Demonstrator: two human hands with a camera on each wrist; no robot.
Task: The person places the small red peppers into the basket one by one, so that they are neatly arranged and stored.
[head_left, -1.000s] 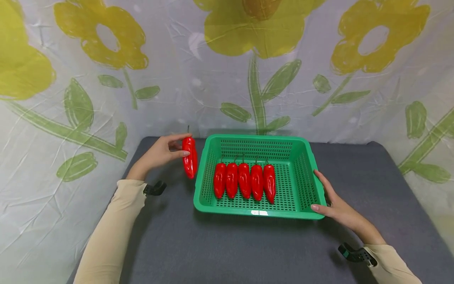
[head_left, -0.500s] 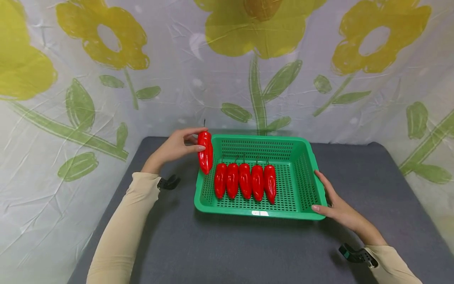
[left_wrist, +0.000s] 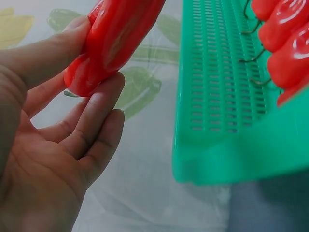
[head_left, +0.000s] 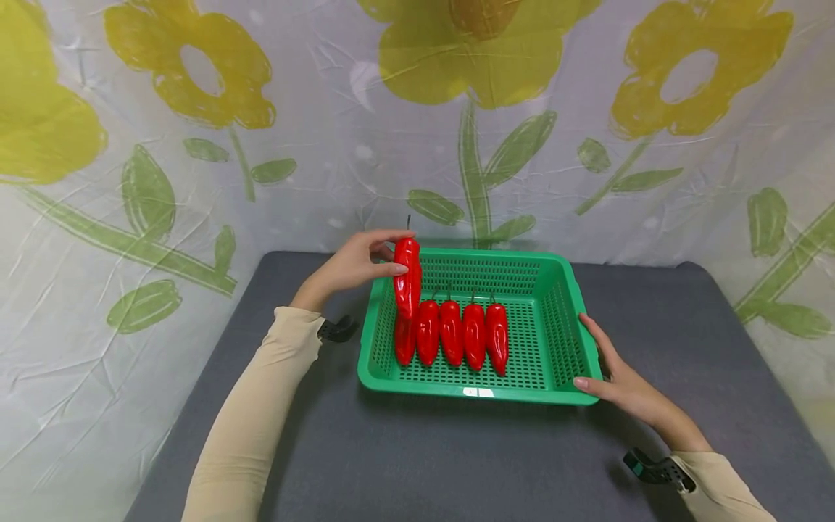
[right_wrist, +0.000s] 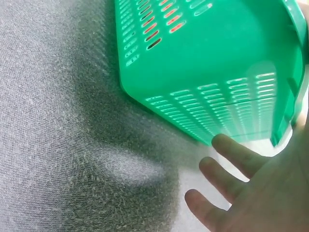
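Observation:
In the head view, my left hand (head_left: 352,262) pinches a glossy red chili pepper (head_left: 407,275) between thumb and fingers, its thin stem up. The pepper hangs over the left part of a green plastic basket (head_left: 417,389), above the leftmost pepper and partly hiding it. Several red peppers (head_left: 451,333) lie side by side inside the basket, stems toward the back. My right hand (head_left: 626,384) holds the basket's right rim near its front corner, thumb on the rim. In the right wrist view, three fingers (right_wrist: 222,179) hang below the rim, beside the perforated wall.
The basket stands on a dark grey table surface (head_left: 424,464). Behind and around it hangs a pale cloth (head_left: 326,159) with yellow flowers and green leaves. Within the basket, bare perforated floor (head_left: 527,348) shows right of the peppers.
My left hand has carried the pepper rightward from beside the basket, across its left rim, to above the leftmost pepper. The right hand and basket have stayed in place.

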